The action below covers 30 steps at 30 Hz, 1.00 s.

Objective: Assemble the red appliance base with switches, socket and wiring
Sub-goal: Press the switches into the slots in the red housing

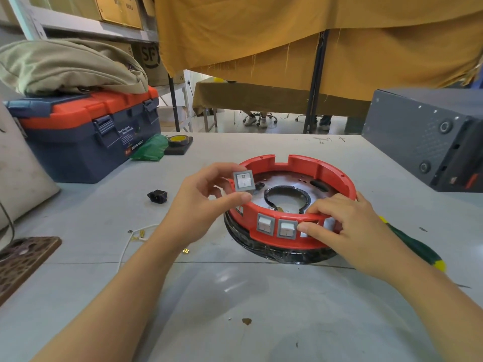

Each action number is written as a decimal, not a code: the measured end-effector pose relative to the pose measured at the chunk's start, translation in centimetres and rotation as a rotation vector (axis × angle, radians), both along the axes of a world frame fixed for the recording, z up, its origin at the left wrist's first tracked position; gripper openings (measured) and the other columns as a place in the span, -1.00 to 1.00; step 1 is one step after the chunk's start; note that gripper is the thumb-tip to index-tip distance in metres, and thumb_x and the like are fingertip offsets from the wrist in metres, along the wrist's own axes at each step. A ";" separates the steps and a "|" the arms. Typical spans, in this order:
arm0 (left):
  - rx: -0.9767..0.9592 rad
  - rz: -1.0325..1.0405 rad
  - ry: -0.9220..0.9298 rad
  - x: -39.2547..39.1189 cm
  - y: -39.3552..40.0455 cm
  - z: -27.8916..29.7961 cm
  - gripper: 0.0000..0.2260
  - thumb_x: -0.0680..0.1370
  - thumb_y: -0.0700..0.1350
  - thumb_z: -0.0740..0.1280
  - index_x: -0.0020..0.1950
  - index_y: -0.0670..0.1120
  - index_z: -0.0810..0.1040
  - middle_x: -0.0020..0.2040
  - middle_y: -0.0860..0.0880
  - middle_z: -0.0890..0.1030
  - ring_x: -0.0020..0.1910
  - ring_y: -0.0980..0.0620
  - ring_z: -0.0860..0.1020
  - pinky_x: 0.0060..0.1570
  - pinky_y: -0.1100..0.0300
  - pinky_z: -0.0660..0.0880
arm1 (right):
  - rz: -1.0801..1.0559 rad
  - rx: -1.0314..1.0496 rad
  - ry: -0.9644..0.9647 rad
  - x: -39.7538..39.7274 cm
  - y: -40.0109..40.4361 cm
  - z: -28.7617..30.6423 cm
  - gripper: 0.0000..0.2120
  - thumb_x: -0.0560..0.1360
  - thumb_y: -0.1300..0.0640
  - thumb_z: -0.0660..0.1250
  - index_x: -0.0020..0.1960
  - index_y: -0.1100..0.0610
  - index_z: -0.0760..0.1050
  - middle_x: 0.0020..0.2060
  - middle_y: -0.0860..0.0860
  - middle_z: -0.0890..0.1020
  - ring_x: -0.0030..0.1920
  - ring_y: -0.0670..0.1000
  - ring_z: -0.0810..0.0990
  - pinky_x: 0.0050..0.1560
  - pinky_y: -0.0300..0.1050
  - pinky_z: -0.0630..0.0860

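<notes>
Toolbox (86, 131) in blue and orange stands at the far left of the table (235, 309), and a black socket (157, 196) and white wiring (136, 235) lie loose nearer in. The left hand (201, 205) pinches a grey rocker switch (244, 181) just above the rim of the red base (292, 205). The right hand (350, 231) grips the base's front wall, thumb outside beside two seated switches (277, 227). A green screwdriver (415, 244) lies at right.

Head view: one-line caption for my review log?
Left hand pinches a rocker switch above the red base; right hand steadies it.
</notes>
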State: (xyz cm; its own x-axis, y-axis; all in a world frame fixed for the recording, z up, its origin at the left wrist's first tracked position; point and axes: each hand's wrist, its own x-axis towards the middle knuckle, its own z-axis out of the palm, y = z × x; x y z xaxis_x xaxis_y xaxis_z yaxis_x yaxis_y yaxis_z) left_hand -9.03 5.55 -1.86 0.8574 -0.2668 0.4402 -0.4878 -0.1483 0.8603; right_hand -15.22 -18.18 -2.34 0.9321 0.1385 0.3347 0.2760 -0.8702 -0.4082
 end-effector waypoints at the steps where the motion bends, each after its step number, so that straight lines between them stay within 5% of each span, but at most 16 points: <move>1: -0.029 -0.047 0.023 -0.3 -0.2 0.1 -0.70 0.36 -0.13 0.47 0.06 0.07 0.58 -0.04 -0.01 0.65 -0.15 -0.03 0.56 -0.05 0.09 0.56 | 0.001 -0.005 0.005 0.1 0.0 -0.1 -0.64 0.40 -0.28 0.15 -0.01 -0.10 0.53 -0.12 -0.25 0.51 -0.03 -0.38 0.34 0.37 0.03 0.24; 5: -0.077 -0.197 0.077 -1.0 -0.8 0.0 -0.66 0.33 -0.14 0.44 0.08 0.04 0.55 -0.02 0.03 0.64 -0.15 0.05 0.59 -0.09 0.16 0.60 | 0.032 0.008 -0.026 0.3 -0.2 -0.2 -0.60 0.37 -0.30 0.12 -0.02 -0.09 0.54 -0.13 -0.28 0.50 0.01 -0.41 0.31 0.32 -0.02 0.27; 10: -0.060 -0.227 0.088 -1.1 -1.0 -0.2 -0.67 0.36 -0.16 0.42 0.10 0.02 0.54 0.01 0.03 0.63 -0.08 0.05 0.61 -0.08 0.21 0.58 | 0.066 0.040 -0.032 0.4 -1.3 0.2 -0.87 0.44 -0.08 0.32 -0.01 -0.20 0.48 -0.08 -0.38 0.47 0.01 -0.22 0.41 0.10 -0.32 0.34; 15: -0.074 -0.215 0.083 -1.4 -1.1 -0.1 -0.74 0.43 -0.15 0.36 0.11 0.01 0.57 -0.02 0.03 0.67 -0.04 0.11 0.64 -0.14 0.33 0.55 | 0.095 0.060 0.029 0.3 -2.2 0.6 -0.86 0.48 0.01 0.36 -0.02 -0.20 0.48 -0.07 -0.28 0.53 -0.01 -0.24 0.48 -0.11 -0.44 0.38; 20: -0.021 -0.228 0.074 -2.0 -1.4 0.2 -0.75 0.40 -0.12 0.38 0.07 0.01 0.59 -0.08 0.04 0.68 -0.07 0.09 0.65 -0.19 0.31 0.57 | 0.109 0.090 0.040 0.2 -1.9 0.6 -0.89 0.49 0.01 0.35 0.00 -0.16 0.50 -0.06 -0.24 0.54 -0.01 -0.25 0.47 -0.07 -0.42 0.40; 26: -0.017 -0.310 0.074 -2.7 -1.9 0.2 -0.77 0.36 -0.13 0.45 0.00 -0.04 0.61 -0.08 -0.12 0.66 -0.11 -0.08 0.68 -0.17 0.23 0.59 | 0.090 0.054 -0.002 0.0 -1.2 0.6 -0.85 0.48 -0.03 0.34 0.04 -0.07 0.57 -0.07 -0.18 0.57 0.00 -0.11 0.50 0.13 -0.07 0.44; 30: 0.051 -0.328 0.008 -3.5 -2.9 -0.3 -0.80 0.38 -0.15 0.47 -0.02 0.02 0.64 -0.08 -0.18 0.63 -0.18 -0.11 0.66 -0.17 0.19 0.62 | 0.092 0.085 0.032 -0.1 -1.2 0.7 -0.88 0.45 -0.06 0.37 -0.01 -0.16 0.54 -0.03 -0.18 0.59 0.00 -0.15 0.51 -0.01 -0.32 0.42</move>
